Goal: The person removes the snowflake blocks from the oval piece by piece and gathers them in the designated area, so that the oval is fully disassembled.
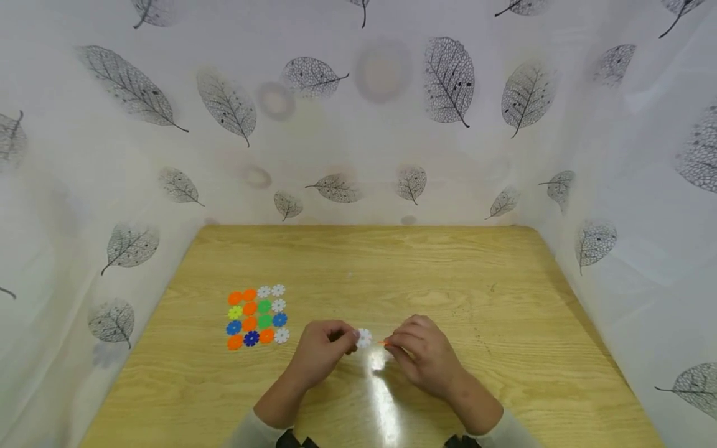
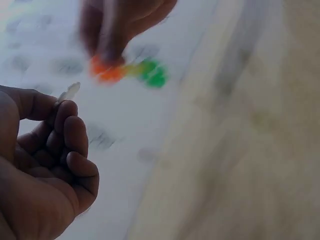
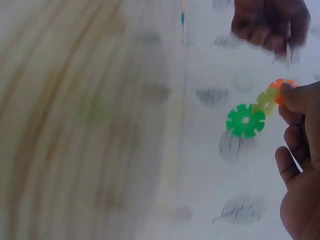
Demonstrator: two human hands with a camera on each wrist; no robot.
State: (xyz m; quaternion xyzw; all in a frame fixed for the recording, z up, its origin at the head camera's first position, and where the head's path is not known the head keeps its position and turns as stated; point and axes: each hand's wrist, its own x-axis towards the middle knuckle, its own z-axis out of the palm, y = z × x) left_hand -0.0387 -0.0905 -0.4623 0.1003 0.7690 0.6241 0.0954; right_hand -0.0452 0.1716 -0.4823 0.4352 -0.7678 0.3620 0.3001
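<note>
My left hand (image 1: 322, 353) pinches a white notched plastic disc (image 1: 364, 338) between thumb and forefinger, above the table in front of me. Opposite it, my right hand (image 1: 428, 356) grips an orange notched disc (image 3: 281, 86) at the thumb and fingertip. In the right wrist view a yellow disc (image 3: 265, 102) joins that orange one, and a green disc (image 3: 245, 120) hangs on beyond it, making a short chain. A small gap separates the white disc from the orange one. From the head view the chain shows only as a thin orange edge.
To the left on the wooden table (image 1: 448, 274), several loose discs lie in neat rows, among them a dark blue disc (image 1: 251, 338), a yellow-green disc (image 1: 235, 312) and a white disc (image 1: 282, 335). A leaf-patterned white curtain (image 1: 358, 143) surrounds the table's back and sides.
</note>
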